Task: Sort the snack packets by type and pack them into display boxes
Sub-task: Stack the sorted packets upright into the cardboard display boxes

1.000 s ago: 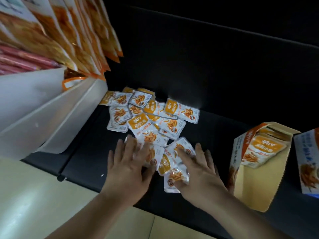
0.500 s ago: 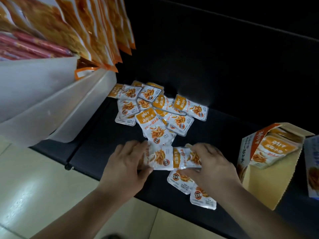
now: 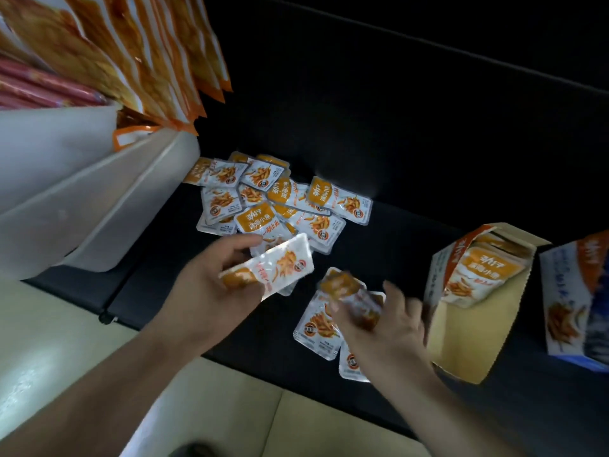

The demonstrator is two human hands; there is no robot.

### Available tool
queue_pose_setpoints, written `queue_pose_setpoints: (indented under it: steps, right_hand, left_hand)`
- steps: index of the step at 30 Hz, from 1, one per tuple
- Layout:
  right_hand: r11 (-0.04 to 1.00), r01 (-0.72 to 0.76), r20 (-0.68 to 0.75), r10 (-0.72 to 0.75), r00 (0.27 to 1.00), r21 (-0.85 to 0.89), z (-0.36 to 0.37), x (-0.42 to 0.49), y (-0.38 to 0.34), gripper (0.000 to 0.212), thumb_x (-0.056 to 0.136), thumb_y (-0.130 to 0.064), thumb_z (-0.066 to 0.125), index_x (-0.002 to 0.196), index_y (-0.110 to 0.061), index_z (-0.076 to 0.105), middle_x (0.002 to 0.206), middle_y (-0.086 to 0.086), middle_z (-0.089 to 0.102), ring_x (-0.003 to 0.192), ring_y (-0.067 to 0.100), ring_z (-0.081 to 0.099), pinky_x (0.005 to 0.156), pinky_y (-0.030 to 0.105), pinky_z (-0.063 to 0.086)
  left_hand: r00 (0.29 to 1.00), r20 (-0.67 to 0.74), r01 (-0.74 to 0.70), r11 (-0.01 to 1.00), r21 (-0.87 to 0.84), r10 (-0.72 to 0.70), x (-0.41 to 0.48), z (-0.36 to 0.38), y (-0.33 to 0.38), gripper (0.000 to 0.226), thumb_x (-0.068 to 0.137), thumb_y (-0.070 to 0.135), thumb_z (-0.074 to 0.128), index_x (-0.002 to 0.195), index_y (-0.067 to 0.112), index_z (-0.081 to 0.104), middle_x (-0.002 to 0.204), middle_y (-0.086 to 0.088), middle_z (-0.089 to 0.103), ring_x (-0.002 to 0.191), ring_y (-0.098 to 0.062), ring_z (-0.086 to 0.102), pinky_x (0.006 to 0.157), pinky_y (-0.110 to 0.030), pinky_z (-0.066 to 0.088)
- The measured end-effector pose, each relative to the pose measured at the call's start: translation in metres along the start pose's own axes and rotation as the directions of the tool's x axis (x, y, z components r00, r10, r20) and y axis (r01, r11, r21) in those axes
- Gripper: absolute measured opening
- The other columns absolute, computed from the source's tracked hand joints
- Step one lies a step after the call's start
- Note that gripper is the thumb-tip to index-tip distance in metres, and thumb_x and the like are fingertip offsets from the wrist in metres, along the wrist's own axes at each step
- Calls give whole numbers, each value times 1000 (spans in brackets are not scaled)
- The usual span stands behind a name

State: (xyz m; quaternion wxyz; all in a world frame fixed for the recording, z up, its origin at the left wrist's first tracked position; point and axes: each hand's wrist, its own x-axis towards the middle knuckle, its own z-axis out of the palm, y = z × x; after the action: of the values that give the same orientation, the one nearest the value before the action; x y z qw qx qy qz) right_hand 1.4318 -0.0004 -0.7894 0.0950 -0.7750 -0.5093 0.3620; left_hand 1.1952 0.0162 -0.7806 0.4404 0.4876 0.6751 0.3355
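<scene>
Gathering step: left hand (image 3: 211, 291) grip holds one fish-snack packet (image 3: 273, 267), right hand (image 3: 392, 324) grip seemingly pinches a blurred second packet (image 3: 346, 290); loose pile (image 3: 280, 199) at 12 o'clock on the tabletop (image 3: 389, 245); next, likely slotting both upright into the display box (image 3: 468, 344) at 3 o'clock.

A single view is supplied, worn on the head. The black shelf (image 3: 405, 258) is viewed from in front and steeply above, at close range; the pale floor (image 3: 49, 341) is included below its front edge.

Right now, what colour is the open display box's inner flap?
The display box flap is plain tan, best seen in head view.
</scene>
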Motion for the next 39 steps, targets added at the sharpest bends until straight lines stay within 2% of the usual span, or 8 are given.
queue_pose_setpoints:
  steps: [6,10,17,23,27,31,35,39]
  right_hand:
    - [980,-143,22,141,990,142,12,-4,9,60,100,-62,40,152,-35,33,137,-5,26,140,22,22,117,43,22]
    - [940,-96,68,78,995,329,11,-5,18,28,105,-42,37,132,-40,46,140,-6,39,129,16,28,104,32,26]
    - [881,-150,101,117,988,449,1,-5,18,29,95,-25,51,119,-41,56,114,-18,42,122,20,43,105,48,45]
    - [893,-146,103,113,988,425,10,2,14,44,84,-36,58,128,-40,56,126,-11,57,115,19,61,81,38,62]
    - [877,-163,127,118,985,452,10,12,11,51,94,-26,64,140,-39,47,115,-15,66,98,4,66,71,23,56]
    - [869,-186,155,129,980,459,6,18,10,15,96,-20,69,106,-29,64,90,-8,75,73,5,72,57,23,57]
    - [882,-137,103,101,990,451,1,26,9,54,93,-18,75,142,-27,53,89,-9,75,72,5,73,59,23,59]
    - [870,-96,27,94,995,484,1,33,10,36,93,-15,75,120,-34,62,92,-10,75,70,1,73,58,25,58]
  left_hand:
    - [997,76,56,955,-292,-35,3,8,29,15,82,7,83,92,17,75,90,-1,80,86,-14,77,72,-24,58]
    - [953,303,34,999,-31,-23,7,46,28,21,89,18,80,108,26,76,97,8,79,90,-5,75,74,-18,59]
    - [993,59,-111,963,247,99,9,95,-3,66,82,35,86,140,27,57,120,12,61,103,-4,62,88,-28,56]
    - [993,-23,-97,890,445,119,-11,94,-33,38,75,54,81,93,30,58,96,9,55,93,-18,56,74,-32,46]
    - [1000,11,0,955,297,-4,-8,111,-17,29,73,48,79,82,26,62,78,11,65,80,-14,63,73,-40,56]
    - [979,113,176,984,-26,-172,-3,115,-6,9,81,21,80,85,25,73,78,7,75,72,-13,74,67,-47,64]
    - [991,116,84,992,-95,-72,-7,103,-4,31,90,8,74,101,37,73,96,15,76,84,0,71,77,-28,62]
    - [999,19,-52,947,317,48,-19,90,-26,46,85,39,78,128,33,63,122,17,59,107,-1,57,87,-23,53]
